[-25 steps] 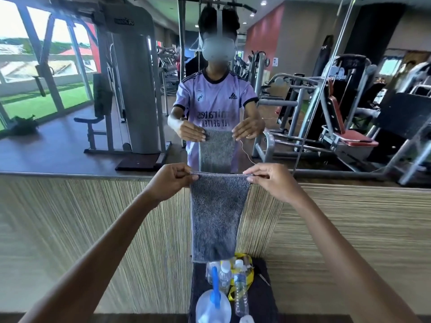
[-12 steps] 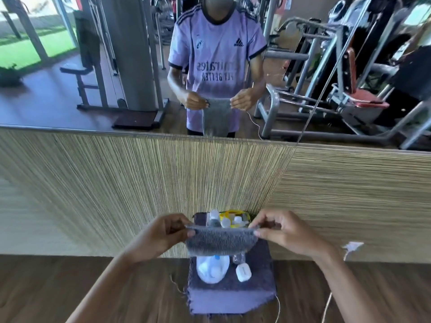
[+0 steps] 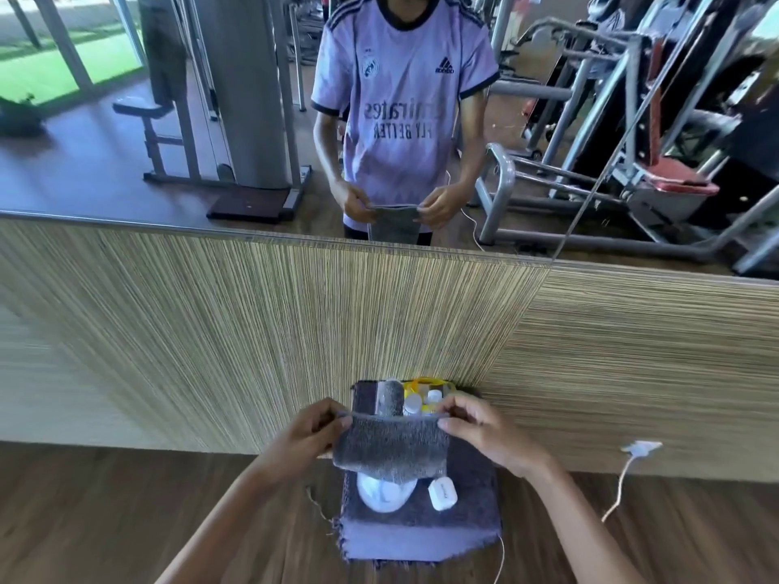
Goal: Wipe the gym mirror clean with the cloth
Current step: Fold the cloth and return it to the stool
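Note:
A grey fluffy cloth hangs low in front of me, stretched by its top edge. My left hand pinches its left corner and my right hand pinches its right corner. The gym mirror fills the upper part of the view, above a striped wood-look wall panel. It reflects a person in a lilac jersey holding the same cloth at waist height.
Under the cloth a purple mat lies on the wooden floor against the panel, carrying a spray bottle, a small white case, small bottles and a yellow item. A white cable trails at the right. The mirror reflects gym machines.
My view has tilted down from the mirror toward the floor. Both hands have lowered the cloth from chest height to just above the mat, still pinching its top corners.

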Action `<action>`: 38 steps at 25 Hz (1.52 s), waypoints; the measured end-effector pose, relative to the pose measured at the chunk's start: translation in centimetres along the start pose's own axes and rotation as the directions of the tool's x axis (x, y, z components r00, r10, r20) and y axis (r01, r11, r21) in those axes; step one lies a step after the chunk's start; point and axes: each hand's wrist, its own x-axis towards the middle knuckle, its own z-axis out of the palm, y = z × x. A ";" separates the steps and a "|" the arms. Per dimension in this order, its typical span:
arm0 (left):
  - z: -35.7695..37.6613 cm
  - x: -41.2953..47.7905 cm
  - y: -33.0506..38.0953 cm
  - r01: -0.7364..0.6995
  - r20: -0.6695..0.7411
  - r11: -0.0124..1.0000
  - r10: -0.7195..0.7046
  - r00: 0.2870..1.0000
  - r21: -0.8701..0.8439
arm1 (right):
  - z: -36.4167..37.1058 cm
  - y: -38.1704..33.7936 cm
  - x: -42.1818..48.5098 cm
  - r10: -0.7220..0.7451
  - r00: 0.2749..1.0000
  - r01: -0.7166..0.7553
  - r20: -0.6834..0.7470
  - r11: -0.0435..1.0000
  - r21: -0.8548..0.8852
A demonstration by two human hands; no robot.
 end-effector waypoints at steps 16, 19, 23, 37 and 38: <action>-2.4 6.4 26.1 -0.570 -0.313 0.819 0.559 0.768 0.064 | -9.7 -20.2 1.4 -0.403 0.750 0.578 -0.524 0.784 0.226; -2.5 6.0 25.1 -0.532 -0.284 0.846 0.505 0.815 -0.023 | -9.1 -19.8 1.4 -0.360 0.759 0.550 -0.543 0.801 0.237; -1.2 5.8 23.5 -0.466 -0.271 0.879 0.425 0.864 -0.107 | -7.3 -17.9 2.1 -0.291 0.730 0.495 -0.618 0.848 0.186; 0.0 7.6 25.8 -0.429 -0.305 0.892 0.374 0.876 -0.140 | -0.9 -11.0 4.4 -0.289 0.931 0.358 -0.222 0.840 0.408; 0.0 7.5 25.8 -0.428 -0.316 0.890 0.366 0.876 -0.157 | -0.8 -11.0 4.2 -0.273 0.931 0.355 -0.242 0.835 0.420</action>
